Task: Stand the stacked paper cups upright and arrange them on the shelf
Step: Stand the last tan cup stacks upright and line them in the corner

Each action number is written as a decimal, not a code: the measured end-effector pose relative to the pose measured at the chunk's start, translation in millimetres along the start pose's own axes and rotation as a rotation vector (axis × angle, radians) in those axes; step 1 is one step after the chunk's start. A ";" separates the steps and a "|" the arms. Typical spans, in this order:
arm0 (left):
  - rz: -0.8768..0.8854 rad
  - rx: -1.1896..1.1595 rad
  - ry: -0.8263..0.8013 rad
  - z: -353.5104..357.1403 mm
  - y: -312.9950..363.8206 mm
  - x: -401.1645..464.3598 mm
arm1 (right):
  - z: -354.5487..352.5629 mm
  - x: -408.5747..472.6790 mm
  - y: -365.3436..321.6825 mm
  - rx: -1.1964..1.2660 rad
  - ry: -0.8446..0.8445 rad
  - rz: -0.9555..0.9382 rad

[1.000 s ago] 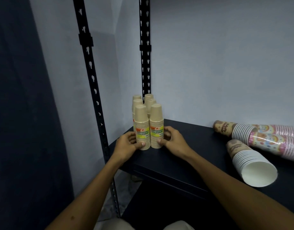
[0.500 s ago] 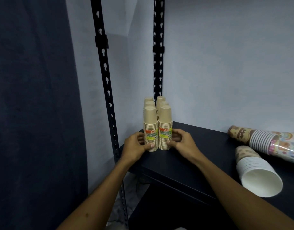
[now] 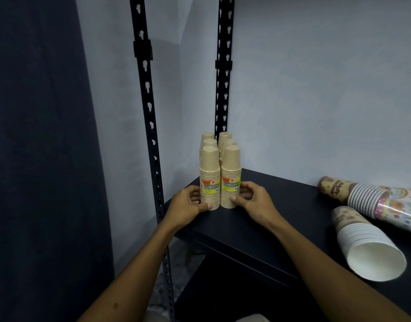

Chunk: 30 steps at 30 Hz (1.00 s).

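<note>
Six tan paper-cup stacks (image 3: 219, 173) stand upright at the far left corner of the black metal shelf (image 3: 264, 219), the left hand (image 3: 188, 205) and right hand (image 3: 251, 198) curled round the near pair, while the patterned and white cup stacks (image 3: 367, 219) at the right are not yet stood up.

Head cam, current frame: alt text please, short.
Both hands grip the base of a block of upright tan cup stacks in the shelf's left rear corner, the left hand on the left, the right hand on the right. To the right, patterned cup stacks and a white-lined stack lie on their sides.
</note>
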State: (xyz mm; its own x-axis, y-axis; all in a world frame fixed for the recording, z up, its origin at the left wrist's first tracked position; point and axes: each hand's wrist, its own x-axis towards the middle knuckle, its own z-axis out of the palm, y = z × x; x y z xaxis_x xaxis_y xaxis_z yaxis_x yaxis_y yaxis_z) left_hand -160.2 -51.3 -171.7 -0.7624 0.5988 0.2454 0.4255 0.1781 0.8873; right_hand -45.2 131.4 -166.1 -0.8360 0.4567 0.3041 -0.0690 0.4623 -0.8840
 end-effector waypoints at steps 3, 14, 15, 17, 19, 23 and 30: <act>0.015 0.012 0.005 0.8 -1.1 -0.1 | 0.4 -1.1 0.2 -0.019 0.018 0.001; 0.007 0.041 0.038 5.0 -1.8 1.3 | 0.9 -4.4 -1.3 -0.037 0.057 -0.009; 0.000 0.038 0.041 4.6 -2.1 1.2 | 1.0 -4.6 -1.5 -0.036 0.058 -0.010; -0.003 0.032 0.039 4.3 -2.3 1.3 | 1.2 -4.8 -1.7 -0.040 0.060 -0.011; 0.004 0.033 0.041 4.6 -1.7 0.8 | 1.3 -4.8 -1.9 -0.041 0.062 -0.012; 0.008 0.038 0.051 5.3 -0.6 -0.2 | 1.2 -4.6 -2.5 -0.041 0.073 -0.009; 0.012 0.051 0.054 5.7 1.4 -1.4 | 0.5 -5.6 -3.1 -0.052 0.083 0.001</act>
State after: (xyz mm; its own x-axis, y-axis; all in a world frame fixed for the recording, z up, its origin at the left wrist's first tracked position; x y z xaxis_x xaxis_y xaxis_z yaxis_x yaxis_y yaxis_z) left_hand -155.8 -47.4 -173.0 -0.7820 0.5581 0.2776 0.4578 0.2118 0.8635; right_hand -40.6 127.0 -165.3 -0.7882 0.5173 0.3333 -0.0378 0.4999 -0.8653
